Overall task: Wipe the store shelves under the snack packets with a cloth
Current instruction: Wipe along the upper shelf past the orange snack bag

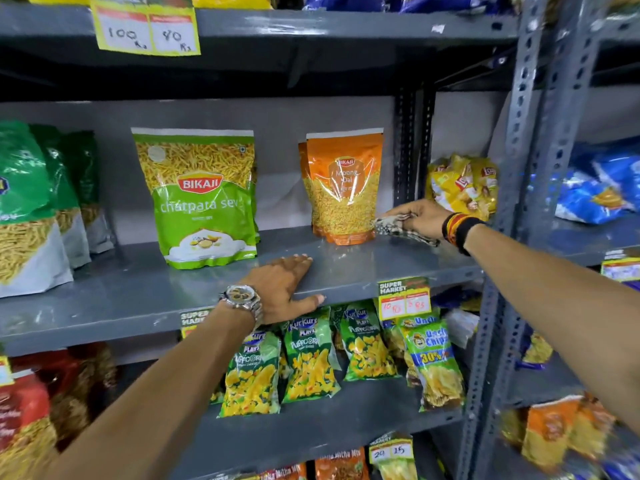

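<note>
Head view: cloth [398, 229] inside right grip [420, 216].

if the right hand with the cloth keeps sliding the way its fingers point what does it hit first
Probably the orange Moong Dal packet. The right hand, gripping the cloth, points left along the shelf, and its fingertips look nearly against the packet's lower right edge; depth is unclear.

A yellow price tag [145, 29] marked 100 and 80 hangs at the upper left of the frame. Another price tag [404, 298] sits right of centre. A perforated metal post [519, 140] rises along the right side of the frame.
</note>
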{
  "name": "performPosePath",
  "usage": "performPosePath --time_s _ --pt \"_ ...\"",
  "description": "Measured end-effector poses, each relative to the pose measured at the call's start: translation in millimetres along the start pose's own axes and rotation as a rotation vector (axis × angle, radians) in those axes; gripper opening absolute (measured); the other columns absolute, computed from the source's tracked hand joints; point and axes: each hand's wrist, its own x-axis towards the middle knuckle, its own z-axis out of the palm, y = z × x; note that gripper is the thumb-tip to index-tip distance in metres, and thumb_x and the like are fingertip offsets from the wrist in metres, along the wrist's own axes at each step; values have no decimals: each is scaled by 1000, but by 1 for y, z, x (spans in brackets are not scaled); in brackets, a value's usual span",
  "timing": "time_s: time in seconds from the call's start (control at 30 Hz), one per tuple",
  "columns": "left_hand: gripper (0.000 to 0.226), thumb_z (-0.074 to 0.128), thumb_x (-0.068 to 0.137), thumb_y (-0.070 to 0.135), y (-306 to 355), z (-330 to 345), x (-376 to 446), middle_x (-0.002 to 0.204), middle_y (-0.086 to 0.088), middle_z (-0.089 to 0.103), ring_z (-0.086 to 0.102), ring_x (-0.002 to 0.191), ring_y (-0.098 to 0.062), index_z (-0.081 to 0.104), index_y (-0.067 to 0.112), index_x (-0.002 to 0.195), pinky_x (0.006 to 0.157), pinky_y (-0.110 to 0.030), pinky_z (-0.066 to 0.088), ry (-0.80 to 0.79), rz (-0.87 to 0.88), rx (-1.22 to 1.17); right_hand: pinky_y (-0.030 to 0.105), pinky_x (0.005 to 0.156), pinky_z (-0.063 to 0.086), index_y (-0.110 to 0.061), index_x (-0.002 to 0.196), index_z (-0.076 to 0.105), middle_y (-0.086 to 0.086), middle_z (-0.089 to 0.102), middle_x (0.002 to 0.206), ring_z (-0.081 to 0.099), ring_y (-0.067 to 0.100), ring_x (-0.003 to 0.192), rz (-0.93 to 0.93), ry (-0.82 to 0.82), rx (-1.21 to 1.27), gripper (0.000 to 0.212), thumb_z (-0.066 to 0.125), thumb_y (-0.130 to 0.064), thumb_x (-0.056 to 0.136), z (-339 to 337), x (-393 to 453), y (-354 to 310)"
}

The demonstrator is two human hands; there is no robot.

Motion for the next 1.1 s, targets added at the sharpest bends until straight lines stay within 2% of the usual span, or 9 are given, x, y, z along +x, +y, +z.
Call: performPosePath --time_s 0.17,0.33,0.43,0.5,0.6,0.73,0.83,1.0,1.1 --pt "94 35 88 78 28 5 33 165 -3 24 31 148 -24 18 18 159 119 -40 30 -46 24 0 16 92 39 -15 124 67 7 60 136 56 20 123 21 -36 -43 47 43 10 92 10 28 23" --pt "107 18 76 87 26 13 38 166 -2 21 32 147 -23 13 20 159 116 -45 36 -61 15 -6 2 74 41 -20 127 64 3 64 132 62 -3 92 -41 -138 -42 47 43 7 94 21 27 33" --pt "106 18 77 87 26 14 39 166 -2 21 32 147 -23 12 20 159 116 -46 36 -53 21 -7 4 46 37 -25 129 63 -13 72 81 53 -7 45 -148 -260 -42 47 43 4 98 19 -5 27" --pt "106 18 77 86 27 14 38 166 -4 22 32 147 -24 14 19 159 116 -45 35 -49 30 -16 20 72 53 -35 126 64 -15 75 96 70 7 75 -215 -402 -56 52 44 3 96 15 -26 23" --pt "106 20 77 85 29 11 35 165 -5 25 33 147 -24 17 17 158 118 -43 33 -46 33 -39 46 110 40 -38 125 64 -3 62 135 58 26 123 -201 -437 -67 53 45 3 95 -5 -31 18" --pt "100 27 83 81 31 8 33 166 -3 22 31 148 -23 16 18 159 117 -41 31 -56 27 -40 24 84 58 -35 126 62 -19 74 104 70 10 101 -90 -228 -81 50 46 2 96 -7 -27 22" --pt "99 29 84 79 32 7 32 166 -4 21 31 148 -23 16 17 159 118 -40 32 -66 36 -29 46 89 54 -54 115 63 12 72 119 62 49 108 -152 -235 -156 53 47 -7 96 16 -38 30" --pt "106 20 79 85 35 6 38 167 -5 18 28 149 -23 14 16 159 119 -44 31 -78 47 -30 1 48 38 -22 131 57 -31 69 67 59 -6 44 -165 -329 -31 45 41 6 99 -12 -83 8" --pt "107 18 78 87 49 4 54 167 -7 17 28 150 -25 12 17 159 117 -47 34 -74 67 -42 -4 50 38 -13 130 61 -3 69 118 64 -15 70 -116 -51 39 42 44 7 97 -31 -54 24"
